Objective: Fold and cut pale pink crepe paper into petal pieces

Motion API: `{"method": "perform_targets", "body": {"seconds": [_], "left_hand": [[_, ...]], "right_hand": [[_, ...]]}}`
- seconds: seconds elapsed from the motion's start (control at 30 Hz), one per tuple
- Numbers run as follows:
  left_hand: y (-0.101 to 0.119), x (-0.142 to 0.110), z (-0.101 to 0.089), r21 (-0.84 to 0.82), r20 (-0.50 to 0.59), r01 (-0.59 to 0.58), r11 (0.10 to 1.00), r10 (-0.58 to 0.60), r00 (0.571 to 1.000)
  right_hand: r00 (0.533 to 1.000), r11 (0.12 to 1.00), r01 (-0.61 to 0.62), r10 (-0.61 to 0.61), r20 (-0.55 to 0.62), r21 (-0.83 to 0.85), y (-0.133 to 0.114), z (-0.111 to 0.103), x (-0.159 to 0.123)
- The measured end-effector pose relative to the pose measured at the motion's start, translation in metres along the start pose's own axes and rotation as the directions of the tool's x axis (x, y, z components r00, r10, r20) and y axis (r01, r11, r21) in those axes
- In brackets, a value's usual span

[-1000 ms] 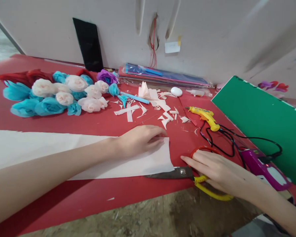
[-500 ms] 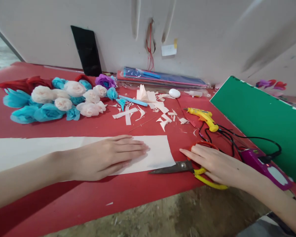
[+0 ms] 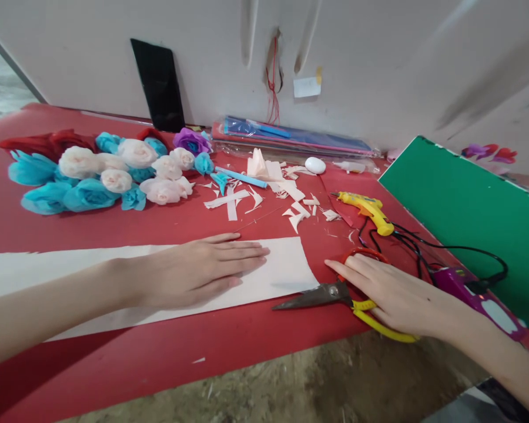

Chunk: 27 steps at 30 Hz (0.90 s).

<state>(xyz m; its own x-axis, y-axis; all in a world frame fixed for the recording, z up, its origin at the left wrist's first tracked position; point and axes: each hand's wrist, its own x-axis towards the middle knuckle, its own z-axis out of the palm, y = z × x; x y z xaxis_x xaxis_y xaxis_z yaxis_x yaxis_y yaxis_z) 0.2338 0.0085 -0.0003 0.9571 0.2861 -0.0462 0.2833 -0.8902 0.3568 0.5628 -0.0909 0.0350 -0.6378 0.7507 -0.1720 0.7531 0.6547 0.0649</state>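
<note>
My left hand (image 3: 203, 270) lies flat, palm down, on a long strip of white paper (image 3: 286, 264) that runs off the left edge of the view. Its fingers are stretched out and point right. To the right, my right hand (image 3: 388, 288) is on a pair of scissors (image 3: 317, 296) with one red and one yellow handle loop. The fingers wrap about the handles, and the index finger sticks out toward the paper. Pointing left, the dark blades look closed and lie beside the strip's lower right corner. The palm side of each hand is hidden.
Paper flowers (image 3: 132, 153) in white, blue, red and purple sit at the back left. Paper scraps (image 3: 295, 214), a blue pen (image 3: 242, 177) and a yellow glue gun (image 3: 368, 211) lie behind my hands. A purple power strip (image 3: 476, 299) and green board (image 3: 471, 223) stand right.
The view has shifted slightly. The left part of the white strip has swung a little lower under my left hand. My right hand keeps its hold on the scissors.
</note>
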Motion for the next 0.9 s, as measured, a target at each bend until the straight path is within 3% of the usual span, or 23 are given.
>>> {"method": "perform_targets", "body": {"seconds": [0.27,0.47,0.9], "left_hand": [[0.001,0.001,0.003,-0.089,-0.037,0.007,0.996,-0.01,0.999],[0.001,0.002,0.002,-0.043,-0.042,-0.004,0.999,0.002,0.999],[0.001,0.002,0.005,-0.001,-0.037,-0.002,1.0,0.002,0.999]], "right_hand": [[0.999,0.999,0.014,-0.016,0.044,0.05,-0.004,-0.005,0.011],[0.997,0.999,0.036,-0.038,0.069,0.034,-0.005,-0.006,0.018],[0.984,0.986,0.163,-0.165,-0.066,-0.023,0.002,-0.004,0.015]]}}
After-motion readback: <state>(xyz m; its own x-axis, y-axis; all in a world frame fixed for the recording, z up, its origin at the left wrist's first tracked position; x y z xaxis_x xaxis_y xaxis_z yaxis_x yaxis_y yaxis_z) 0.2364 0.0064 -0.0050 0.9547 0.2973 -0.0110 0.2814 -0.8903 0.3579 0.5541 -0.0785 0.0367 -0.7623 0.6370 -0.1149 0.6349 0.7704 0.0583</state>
